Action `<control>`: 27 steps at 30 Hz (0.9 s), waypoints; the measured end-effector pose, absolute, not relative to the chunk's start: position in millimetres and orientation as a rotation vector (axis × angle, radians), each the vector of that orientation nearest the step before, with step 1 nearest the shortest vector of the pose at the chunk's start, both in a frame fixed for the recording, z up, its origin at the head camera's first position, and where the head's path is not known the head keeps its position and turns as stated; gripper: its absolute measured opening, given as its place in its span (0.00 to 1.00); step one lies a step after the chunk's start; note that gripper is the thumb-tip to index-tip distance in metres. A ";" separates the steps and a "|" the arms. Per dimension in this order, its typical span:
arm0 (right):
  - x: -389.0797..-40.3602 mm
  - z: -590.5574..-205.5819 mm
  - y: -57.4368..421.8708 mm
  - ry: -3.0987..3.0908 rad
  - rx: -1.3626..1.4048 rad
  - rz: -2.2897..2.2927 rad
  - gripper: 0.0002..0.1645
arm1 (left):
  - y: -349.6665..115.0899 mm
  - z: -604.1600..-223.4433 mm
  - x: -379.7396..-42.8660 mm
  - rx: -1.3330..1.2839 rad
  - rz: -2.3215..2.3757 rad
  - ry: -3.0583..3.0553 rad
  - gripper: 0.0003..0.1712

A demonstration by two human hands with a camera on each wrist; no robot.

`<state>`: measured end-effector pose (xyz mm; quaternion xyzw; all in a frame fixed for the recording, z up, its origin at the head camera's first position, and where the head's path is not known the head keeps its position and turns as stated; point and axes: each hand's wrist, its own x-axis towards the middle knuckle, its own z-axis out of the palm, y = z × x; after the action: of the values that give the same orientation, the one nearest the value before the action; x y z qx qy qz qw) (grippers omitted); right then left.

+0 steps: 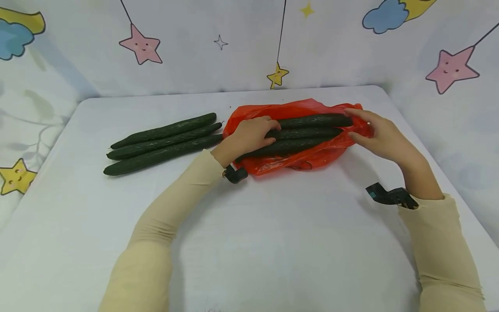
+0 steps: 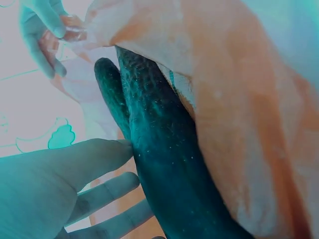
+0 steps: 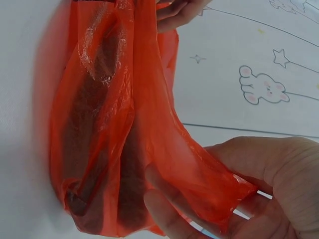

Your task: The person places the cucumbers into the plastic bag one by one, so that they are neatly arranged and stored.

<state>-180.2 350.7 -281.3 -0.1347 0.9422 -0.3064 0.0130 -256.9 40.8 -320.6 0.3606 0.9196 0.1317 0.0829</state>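
Observation:
A red plastic bag (image 1: 323, 160) lies on its side on the white table, its mouth spread around three dark green cucumbers (image 1: 308, 133). My left hand (image 1: 251, 134) is over their left ends, thumb and bent fingers on either side of the middle cucumber. In the left wrist view the thumb tip meets a cucumber (image 2: 164, 149), and the other fingertips go out of sight behind it. At the bag's right end my right hand (image 1: 380, 134) pinches a gathered corner of the film, which in the right wrist view runs between thumb and fingers (image 3: 169, 214).
Left of the bag, three more cucumbers (image 1: 160, 149) lie side by side on the table (image 1: 280, 242). The far one of these ends near the bag's left edge. Behind the table hangs a white backdrop (image 1: 234, 65) with stars and clouds.

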 end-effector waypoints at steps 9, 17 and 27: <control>-182.0 -281.5 352.7 2.922 -0.383 -0.941 0.35 | 27.7 -319.0 -247.8 1.088 0.439 2.727 0.21; -181.9 -282.9 354.5 2.903 -0.381 -0.947 0.37 | 12.6 -320.6 -245.2 1.105 0.464 2.711 0.20; -182.6 -284.8 353.5 2.892 -0.405 -0.949 0.37 | -12.4 -325.6 -238.4 1.246 0.602 2.746 0.18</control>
<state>-182.6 353.5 -284.8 -0.1319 0.9412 -0.3089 0.0356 -238.4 -12.4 -325.6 0.4049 0.8925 0.1957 0.0333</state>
